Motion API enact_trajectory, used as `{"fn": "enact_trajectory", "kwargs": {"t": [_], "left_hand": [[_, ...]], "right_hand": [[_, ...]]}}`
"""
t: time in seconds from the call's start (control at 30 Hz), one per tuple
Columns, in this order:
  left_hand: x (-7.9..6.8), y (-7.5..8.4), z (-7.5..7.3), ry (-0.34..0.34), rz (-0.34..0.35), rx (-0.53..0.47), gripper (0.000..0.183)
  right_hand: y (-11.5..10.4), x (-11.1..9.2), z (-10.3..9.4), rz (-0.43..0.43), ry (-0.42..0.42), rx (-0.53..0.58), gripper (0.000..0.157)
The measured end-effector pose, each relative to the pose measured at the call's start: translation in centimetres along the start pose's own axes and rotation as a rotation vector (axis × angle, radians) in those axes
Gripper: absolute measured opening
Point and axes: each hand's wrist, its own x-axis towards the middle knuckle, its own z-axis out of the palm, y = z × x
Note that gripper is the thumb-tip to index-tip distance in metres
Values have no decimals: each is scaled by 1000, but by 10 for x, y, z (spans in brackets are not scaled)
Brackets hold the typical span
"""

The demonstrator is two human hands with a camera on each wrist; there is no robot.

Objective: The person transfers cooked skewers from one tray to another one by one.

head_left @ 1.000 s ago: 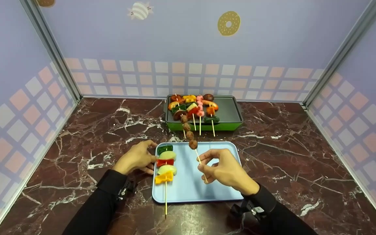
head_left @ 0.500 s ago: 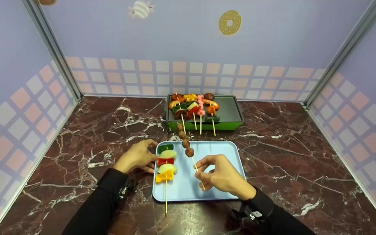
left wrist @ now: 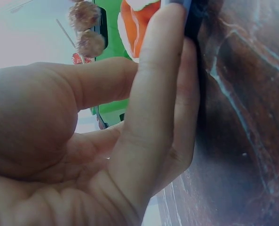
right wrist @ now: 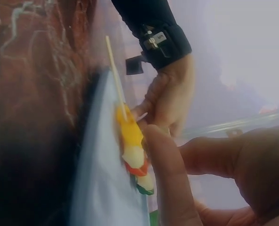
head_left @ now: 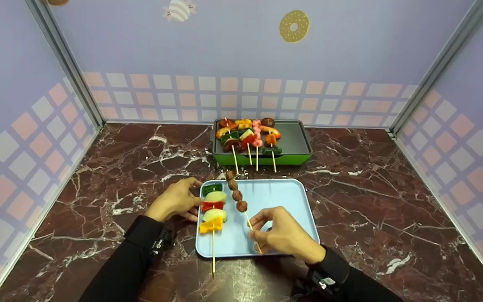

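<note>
My right hand (head_left: 283, 235) pinches the thin stick of a meatball skewer (head_left: 237, 195), with brown balls threaded along its far part. The skewer slants over a light blue tray (head_left: 275, 193). Whether it touches the tray, I cannot tell. At the tray's left rim my left hand (head_left: 176, 199) holds the edge with curved fingers; the left wrist view shows its fingers (left wrist: 148, 94) at the rim close to the tabletop. Along the tray's left side lies a vegetable skewer (head_left: 213, 216) of green, pale, red and yellow pieces, its stick jutting past the near edge.
Behind the tray stands a green grill (head_left: 294, 140) with a dark plate. Several skewers lie on its left and middle, including a pink skewer (head_left: 257, 132), with sticks over the front edge. The marbled tabletop (head_left: 371, 188) is walled at the back and sides.
My right hand has drawn the meatball skewer toward me and slightly left, away from the grill and over the tray. The left hand keeps its place at the rim.
</note>
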Motion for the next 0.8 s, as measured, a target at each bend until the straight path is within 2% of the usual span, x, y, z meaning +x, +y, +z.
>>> {"fn": "enact_trajectory", "kwargs": {"t": [0.17,0.47,0.8], "left_hand": [[-1,1,-1,0,-10,9,50],[-2,0,-3,2,7,7,52],[0,1,-1,-13,-2,14,54]], "right_hand": [[3,0,5,41,-23,50,28],[7,-1,13,40,-25,13,26],[8,-4,23,88,-27,63,30]]}}
